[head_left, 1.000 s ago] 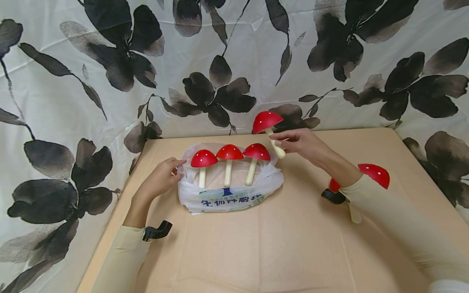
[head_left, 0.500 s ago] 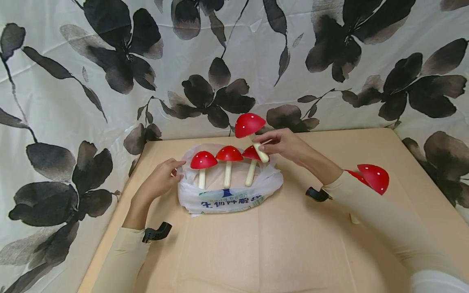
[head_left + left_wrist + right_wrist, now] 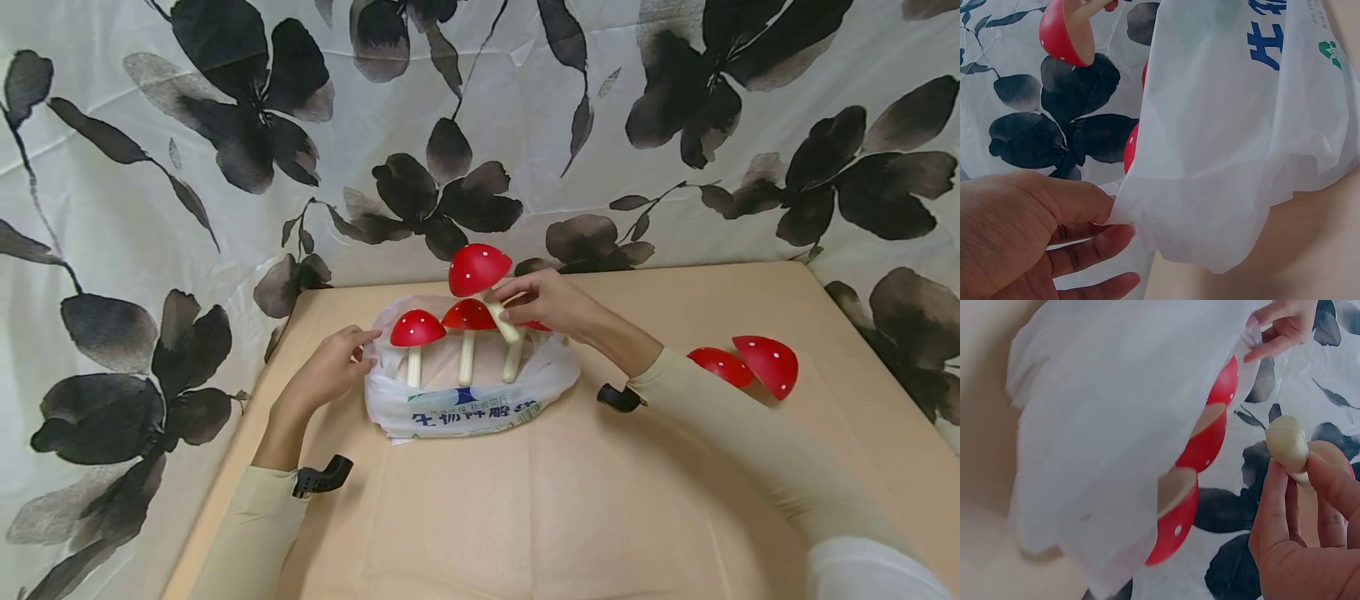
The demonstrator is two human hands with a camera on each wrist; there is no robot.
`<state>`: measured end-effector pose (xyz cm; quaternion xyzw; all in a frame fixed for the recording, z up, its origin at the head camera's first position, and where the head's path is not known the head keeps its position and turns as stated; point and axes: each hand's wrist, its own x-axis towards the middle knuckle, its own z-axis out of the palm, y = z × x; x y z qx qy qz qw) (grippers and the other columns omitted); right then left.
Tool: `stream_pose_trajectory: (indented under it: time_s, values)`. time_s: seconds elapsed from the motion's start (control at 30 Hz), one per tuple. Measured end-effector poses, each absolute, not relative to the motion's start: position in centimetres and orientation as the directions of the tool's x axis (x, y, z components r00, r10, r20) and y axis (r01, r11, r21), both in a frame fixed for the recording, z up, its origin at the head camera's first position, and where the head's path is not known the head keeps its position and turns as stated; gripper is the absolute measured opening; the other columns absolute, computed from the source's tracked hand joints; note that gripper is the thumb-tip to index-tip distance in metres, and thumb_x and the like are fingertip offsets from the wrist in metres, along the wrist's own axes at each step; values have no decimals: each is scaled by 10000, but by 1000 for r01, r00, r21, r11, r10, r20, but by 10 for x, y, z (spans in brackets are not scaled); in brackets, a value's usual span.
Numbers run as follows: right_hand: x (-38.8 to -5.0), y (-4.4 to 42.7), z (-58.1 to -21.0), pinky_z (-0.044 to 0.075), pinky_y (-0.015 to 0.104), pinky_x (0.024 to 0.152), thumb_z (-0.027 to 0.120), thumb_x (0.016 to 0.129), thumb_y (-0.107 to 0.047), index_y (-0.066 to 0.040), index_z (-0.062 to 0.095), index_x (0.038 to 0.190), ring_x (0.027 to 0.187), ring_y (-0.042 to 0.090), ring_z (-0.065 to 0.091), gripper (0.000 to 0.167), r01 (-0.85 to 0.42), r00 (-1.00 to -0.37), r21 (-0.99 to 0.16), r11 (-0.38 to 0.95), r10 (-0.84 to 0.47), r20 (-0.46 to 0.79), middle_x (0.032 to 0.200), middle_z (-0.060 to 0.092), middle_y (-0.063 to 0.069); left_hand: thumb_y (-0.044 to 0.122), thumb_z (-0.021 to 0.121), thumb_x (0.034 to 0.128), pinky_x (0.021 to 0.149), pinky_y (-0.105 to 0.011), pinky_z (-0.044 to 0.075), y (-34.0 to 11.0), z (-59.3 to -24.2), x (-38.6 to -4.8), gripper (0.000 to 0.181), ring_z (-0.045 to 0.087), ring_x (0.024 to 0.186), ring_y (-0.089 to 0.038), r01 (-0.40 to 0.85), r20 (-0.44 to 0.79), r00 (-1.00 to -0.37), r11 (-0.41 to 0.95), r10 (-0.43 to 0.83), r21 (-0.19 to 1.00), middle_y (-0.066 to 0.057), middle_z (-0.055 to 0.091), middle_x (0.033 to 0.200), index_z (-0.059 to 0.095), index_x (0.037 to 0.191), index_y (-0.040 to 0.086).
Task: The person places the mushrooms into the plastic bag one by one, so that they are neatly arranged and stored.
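Note:
A white plastic bag [image 3: 450, 419] with blue lettering lies open on the table, three red-capped toy mushrooms standing in it; one of these is the left mushroom [image 3: 417, 328]. My left hand [image 3: 327, 367] pinches the bag's left rim between thumb and forefinger, which the left wrist view shows closely. Above the bag, my right hand [image 3: 551, 305] pinches another toy mushroom [image 3: 480, 270] by its pale stem, cap up and tilted left. This held mushroom overlaps the rightmost one in the bag and partly hides it. In the right wrist view its stem end [image 3: 1287, 444] points toward the camera.
Two more toy mushrooms, including the far right one [image 3: 767, 367], lie on the table to the right, partly behind my right sleeve. The tan tabletop [image 3: 480, 517] ends at the back against a white cloth [image 3: 525, 100] printed with dark flowers.
My right hand has carried its toy mushroom leftward, from beside the bag's right edge to above its middle. The left hand has stayed on the rim.

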<state>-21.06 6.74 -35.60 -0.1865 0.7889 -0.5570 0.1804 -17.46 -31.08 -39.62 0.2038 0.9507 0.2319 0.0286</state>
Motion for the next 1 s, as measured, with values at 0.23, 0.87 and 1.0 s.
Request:
stream_pose_trajectory:
  time_s: [0.23, 0.87, 1.0]
  values:
    - [-207, 45, -365, 573, 478, 898, 718, 914, -22, -106, 767, 1182, 1118, 313, 583, 285, -124, -855, -959, 255, -518, -27, 1265, 630, 60, -33, 665, 888, 726, -365, 502, -311, -395, -174, 433, 603, 850, -271, 381, 48, -912, 799, 407, 466, -155, 620, 960, 611, 1311, -109]
    - [-195, -9, -378, 588, 349, 854, 753, 902, -76, -173, 792, 1155, 1086, 202, 639, 274, -154, -813, -918, 364, -576, -92, 1137, 750, -25, -25, 657, 899, 729, -363, 511, -313, -393, -173, 425, 603, 858, -276, 371, 31, -914, 802, 404, 468, -145, 622, 956, 610, 1314, -103]
    - [-193, -17, -382, 586, 354, 854, 762, 896, -85, -188, 791, 1160, 1116, 200, 609, 285, -148, -815, -914, 377, -570, -102, 1129, 754, -25, -23, 657, 901, 714, -345, 505, -314, -393, -172, 423, 592, 854, -274, 361, 28, -918, 805, 395, 471, -144, 618, 952, 613, 1315, -98]
